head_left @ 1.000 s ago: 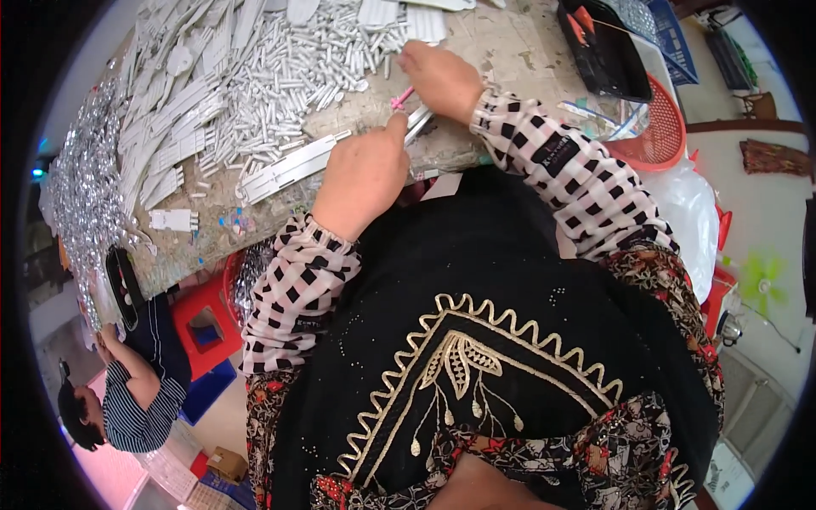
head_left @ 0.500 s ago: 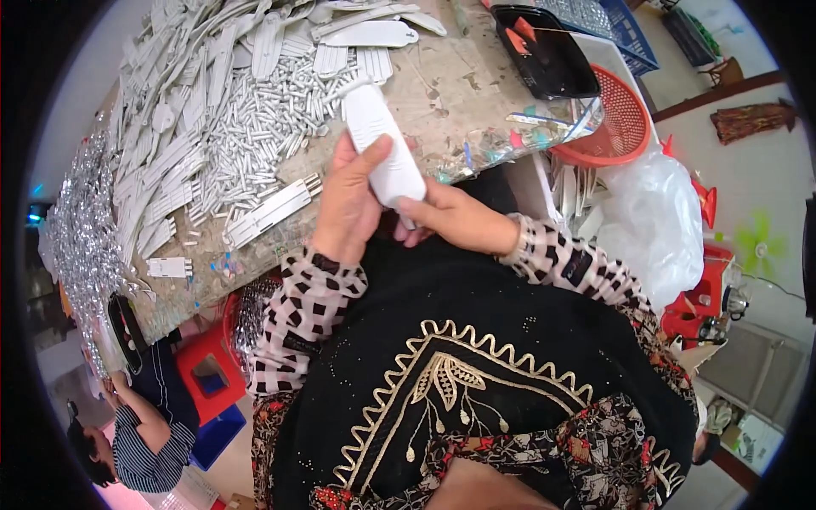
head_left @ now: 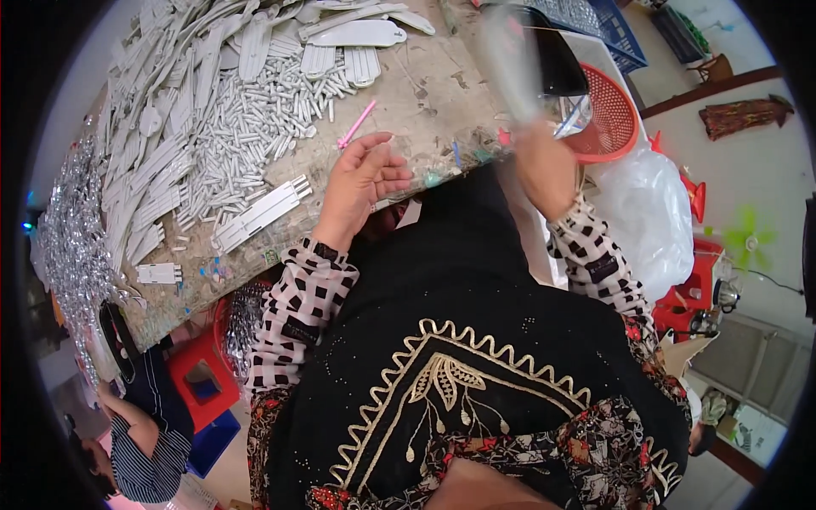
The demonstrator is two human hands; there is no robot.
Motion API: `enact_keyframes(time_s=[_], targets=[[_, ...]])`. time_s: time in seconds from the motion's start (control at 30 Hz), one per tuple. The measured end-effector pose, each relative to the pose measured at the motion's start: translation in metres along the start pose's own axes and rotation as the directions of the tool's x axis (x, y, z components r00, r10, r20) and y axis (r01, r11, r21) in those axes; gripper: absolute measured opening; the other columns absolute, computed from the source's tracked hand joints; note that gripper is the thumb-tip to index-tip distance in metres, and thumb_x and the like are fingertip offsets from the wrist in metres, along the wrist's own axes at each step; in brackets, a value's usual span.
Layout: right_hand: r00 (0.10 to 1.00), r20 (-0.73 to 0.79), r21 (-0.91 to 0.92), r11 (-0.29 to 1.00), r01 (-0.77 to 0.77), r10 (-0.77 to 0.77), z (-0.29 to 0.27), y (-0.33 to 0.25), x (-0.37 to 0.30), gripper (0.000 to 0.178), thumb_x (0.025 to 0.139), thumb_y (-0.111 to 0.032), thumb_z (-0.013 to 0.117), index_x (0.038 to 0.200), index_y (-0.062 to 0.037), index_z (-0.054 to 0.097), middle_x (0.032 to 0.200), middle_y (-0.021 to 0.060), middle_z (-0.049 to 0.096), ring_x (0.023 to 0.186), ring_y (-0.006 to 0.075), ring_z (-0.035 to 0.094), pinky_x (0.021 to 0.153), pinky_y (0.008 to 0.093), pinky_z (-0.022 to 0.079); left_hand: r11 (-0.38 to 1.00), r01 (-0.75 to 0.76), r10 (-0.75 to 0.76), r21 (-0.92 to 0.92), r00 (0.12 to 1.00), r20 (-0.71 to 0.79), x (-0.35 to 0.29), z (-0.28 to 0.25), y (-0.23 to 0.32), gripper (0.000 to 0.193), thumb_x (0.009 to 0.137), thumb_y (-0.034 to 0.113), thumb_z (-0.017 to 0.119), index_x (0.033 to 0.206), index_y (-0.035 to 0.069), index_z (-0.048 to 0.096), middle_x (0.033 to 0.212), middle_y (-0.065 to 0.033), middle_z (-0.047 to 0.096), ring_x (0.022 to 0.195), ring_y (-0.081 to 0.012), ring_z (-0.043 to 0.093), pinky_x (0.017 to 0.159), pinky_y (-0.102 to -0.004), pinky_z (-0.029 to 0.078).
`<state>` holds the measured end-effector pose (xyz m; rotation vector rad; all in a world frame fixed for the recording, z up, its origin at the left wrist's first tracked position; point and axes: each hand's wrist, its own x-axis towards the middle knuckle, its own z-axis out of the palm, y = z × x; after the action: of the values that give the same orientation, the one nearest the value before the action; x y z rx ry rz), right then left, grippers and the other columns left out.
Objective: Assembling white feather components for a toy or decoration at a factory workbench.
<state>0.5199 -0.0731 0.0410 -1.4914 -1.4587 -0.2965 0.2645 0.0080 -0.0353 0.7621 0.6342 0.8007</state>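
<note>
Centre-frame, left hand (head_left: 361, 183) open and empty by a pink pen (head_left: 357, 124) — right hand (head_left: 544, 166) gripping a blurred white piece (head_left: 508, 59), upper right.

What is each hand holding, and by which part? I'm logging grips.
The right hand grips a motion-blurred long white plastic piece by its lower end. The left hand is open, holding nothing.

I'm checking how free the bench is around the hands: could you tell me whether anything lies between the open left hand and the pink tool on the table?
Nothing visible does. The left hand hovers open, and the pink tool lies just beyond its fingertips on bare table.
</note>
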Motion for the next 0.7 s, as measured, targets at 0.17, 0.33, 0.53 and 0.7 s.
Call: enact_keyframes(time_s=[0.17, 0.33, 0.53, 0.7], targets=[[0.85, 0.413, -0.29, 0.932, -0.218, 0.327, -0.025, -0.047, 0.043, 0.029, 0.096, -0.026, 0.048, 0.108, 0.0008, 0.049, 0.086, 0.0201, 0.063, 0.074, 0.0367, 0.062, 0.07, 0.0426, 0.049, 0.999, -0.009, 0.007, 0.047, 1.0, 0.027, -0.003, -0.004, 0.002, 0.035, 0.097, 0.02, 0.055, 0.125, 0.001, 0.047, 0.093, -0.0113, 0.061, 0.08, -0.0203, 0.065, 0.073, -0.0316, 0.057], [0.997, 0.038, 0.257, 0.964, -0.069, 0.061, -0.023, -0.041, 0.027, 0.028, 0.098, -0.026, 0.046, 0.104, 0.0009, 0.052, 0.082, 0.0195, 0.062, 0.073, 0.0372, 0.06, 0.07, 0.0412, 0.048, 0.997, 0.012, -0.012, 0.079, 1.0, 0.007, -0.008, -0.005, -0.005, 0.034, 0.097, 0.021, 0.055, 0.123, 0.001, 0.049, 0.094, -0.0107, 0.06, 0.08, -0.0196, 0.065, 0.072, -0.0315, 0.057], [0.703, 0.556, -0.445, 0.873, -0.199, 0.443, -0.029, -0.023, -0.007, 0.025, 0.097, -0.02, 0.051, 0.109, 0.0012, 0.055, 0.085, 0.013, 0.06, 0.071, 0.0214, 0.058, 0.069, 0.0315, 0.046, 0.983, 0.005, -0.011, 0.185, 0.999, 0.035, -0.012, -0.002, -0.014, 0.032, 0.097, 0.019, 0.054, 0.122, 0.0, 0.05, 0.094, -0.0102, 0.06, 0.079, -0.0192, 0.064, 0.072, -0.031, 0.056], [0.911, 0.27, -0.161, 0.947, -0.278, 0.313, -0.083, 0.012, -0.011, 0.026, 0.096, -0.024, 0.052, 0.11, -0.0021, 0.053, 0.082, 0.0191, 0.062, 0.074, 0.0335, 0.061, 0.064, 0.0408, 0.047, 0.982, -0.017, 0.004, 0.187, 0.998, 0.067, 0.005, 0.008, -0.018, 0.031, 0.098, 0.02, 0.053, 0.122, 0.001, 0.051, 0.094, -0.0094, 0.062, 0.079, -0.0172, 0.064, 0.071, -0.0287, 0.056]])
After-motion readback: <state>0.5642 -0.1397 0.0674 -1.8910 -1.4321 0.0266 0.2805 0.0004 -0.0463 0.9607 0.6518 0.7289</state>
